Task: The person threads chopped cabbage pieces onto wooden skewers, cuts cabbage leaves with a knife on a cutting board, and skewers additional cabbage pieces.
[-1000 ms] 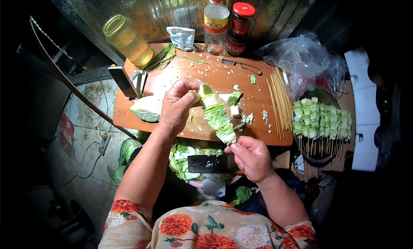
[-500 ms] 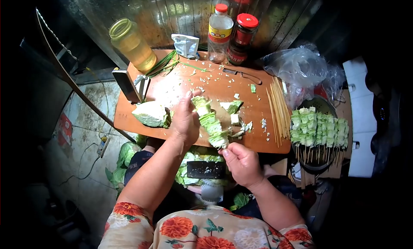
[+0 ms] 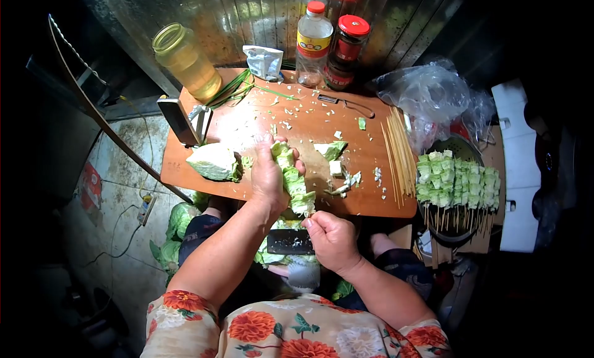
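Stacked cabbage pieces on a skewer (image 3: 298,191) slant between my hands, above the front of the brown board. My left hand (image 3: 272,175) is wrapped round the upper part, its fingers showing on the far side. Thumb and fingers of my right hand (image 3: 331,237) pinch the lower end; the stick itself is mostly hidden. A cabbage chunk (image 3: 213,162) lies on the board to the left, and a smaller green piece (image 3: 331,150) with scraps lies to the right. Bare skewers (image 3: 399,157) are spread at the board's right edge. Finished cabbage skewers (image 3: 458,182) rest over a dark bowl.
A phone (image 3: 178,122) stands on the board's left side. Along the back are a yellow jar (image 3: 189,64), a clear bottle (image 3: 312,46) and a red-lidded jar (image 3: 351,39). A peeler (image 3: 346,104) lies on the board; a dark blade (image 3: 289,241) sits over leaves below it.
My left hand has gone from pinching the top end to wrapping round the cabbage. The skewer has moved down and left with both hands.
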### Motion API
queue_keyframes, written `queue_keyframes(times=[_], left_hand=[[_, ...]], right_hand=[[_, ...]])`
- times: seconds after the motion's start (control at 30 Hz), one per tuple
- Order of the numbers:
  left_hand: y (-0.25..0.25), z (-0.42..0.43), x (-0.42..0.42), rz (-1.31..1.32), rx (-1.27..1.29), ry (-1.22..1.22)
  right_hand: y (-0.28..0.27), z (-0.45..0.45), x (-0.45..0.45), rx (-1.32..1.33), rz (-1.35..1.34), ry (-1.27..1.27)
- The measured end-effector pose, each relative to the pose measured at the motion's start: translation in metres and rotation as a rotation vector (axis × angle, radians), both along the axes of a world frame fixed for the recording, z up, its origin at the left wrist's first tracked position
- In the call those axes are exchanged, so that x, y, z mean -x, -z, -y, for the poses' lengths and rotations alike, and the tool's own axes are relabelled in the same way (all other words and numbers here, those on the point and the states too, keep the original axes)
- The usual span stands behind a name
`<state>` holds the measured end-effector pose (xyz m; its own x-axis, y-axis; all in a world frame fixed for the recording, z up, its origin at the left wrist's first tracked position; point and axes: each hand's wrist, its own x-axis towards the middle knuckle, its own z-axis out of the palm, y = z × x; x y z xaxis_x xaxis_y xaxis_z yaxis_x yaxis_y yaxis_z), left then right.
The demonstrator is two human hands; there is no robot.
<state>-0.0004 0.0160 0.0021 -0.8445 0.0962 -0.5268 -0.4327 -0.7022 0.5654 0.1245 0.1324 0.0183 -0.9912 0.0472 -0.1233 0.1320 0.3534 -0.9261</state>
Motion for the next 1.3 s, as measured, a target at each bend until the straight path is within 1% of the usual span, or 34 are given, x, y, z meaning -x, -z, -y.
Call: queue_keyframes(times=[0.07, 0.2, 0.43, 0.5, 0.57, 0.6, 0.63, 0.67, 0.7, 0.73, 0.77, 0.83, 0.87, 0.9, 0.93, 0.97, 1.03, 1.1, 1.17, 1.23, 1.3], left_hand=[[-0.001, -0.003, -0.003, -0.016, 0.065, -0.002], [0.005, -0.001, -0.003, 0.014, 0.064, 0.045], [0.01, -0.001, -0.008, 0.064, 0.057, 0.077], [0.016, 0.0, -0.008, 0.024, 0.105, 0.073], [0.002, -0.001, -0.01, 0.051, 0.118, 0.068], [-0.001, -0.002, -0.008, 0.033, 0.144, 0.056], [0.003, 0.0, -0.006, 0.019, 0.201, 0.064], [0.013, 0.005, -0.004, -0.012, 0.189, 0.095], [0.008, 0.002, -0.003, 0.012, 0.191, 0.063], [0.002, 0.001, -0.005, 0.026, 0.146, 0.037], [0.006, 0.002, -0.003, -0.023, 0.06, 0.058], [-0.01, -0.005, -0.007, -0.003, 0.092, 0.075], [-0.004, -0.003, -0.001, 0.022, 0.033, 0.064], [0.013, 0.01, 0.001, 0.05, 0.175, 0.112], [0.012, 0.01, 0.001, 0.044, 0.163, 0.13], [0.01, 0.008, 0.001, 0.038, 0.149, 0.146], [0.01, 0.007, -0.002, 0.022, 0.142, 0.164], [0.012, 0.008, -0.002, 0.008, 0.141, 0.178], [0.016, 0.008, -0.002, 0.006, 0.14, 0.189], [0.015, 0.006, -0.002, -0.005, 0.131, 0.195], [0.015, 0.003, -0.002, -0.014, 0.124, 0.2]], right_hand=[[0.002, 0.001, -0.002, 0.004, 0.004, 0.002], [-0.001, 0.003, -0.002, 0.026, -0.022, 0.014], [-0.003, 0.004, -0.001, 0.066, 0.037, 0.018], [-0.002, 0.006, -0.001, 0.083, 0.049, 0.036], [0.015, 0.008, 0.0, 0.08, 0.004, 0.035], [0.014, 0.007, 0.002, 0.071, 0.036, 0.007], [0.014, 0.004, 0.005, 0.062, 0.066, -0.019], [0.013, 0.003, 0.007, 0.053, 0.061, -0.02], [0.012, 0.002, 0.008, 0.049, 0.055, -0.023], [0.015, 0.003, 0.008, 0.095, -0.003, 0.007], [0.017, 0.002, 0.007, 0.145, -0.064, 0.03], [0.011, -0.009, 0.008, 0.14, -0.085, 0.061], [0.009, -0.016, 0.009, 0.124, -0.075, 0.072], [0.005, -0.023, 0.011, 0.108, -0.063, 0.08], [-0.009, -0.035, 0.013, 0.088, -0.031, 0.098], [-0.011, -0.045, 0.013, 0.107, -0.116, 0.163], [-0.025, -0.07, 0.017, 0.204, -0.148, 0.26], [-0.034, -0.101, 0.021, 0.144, -0.244, 0.349], [-0.049, -0.131, 0.023, 0.238, -0.151, 0.448], [-0.068, -0.153, 0.019, 0.334, -0.115, 0.557], [-0.067, -0.176, 0.012, 0.296, -0.144, 0.623]])
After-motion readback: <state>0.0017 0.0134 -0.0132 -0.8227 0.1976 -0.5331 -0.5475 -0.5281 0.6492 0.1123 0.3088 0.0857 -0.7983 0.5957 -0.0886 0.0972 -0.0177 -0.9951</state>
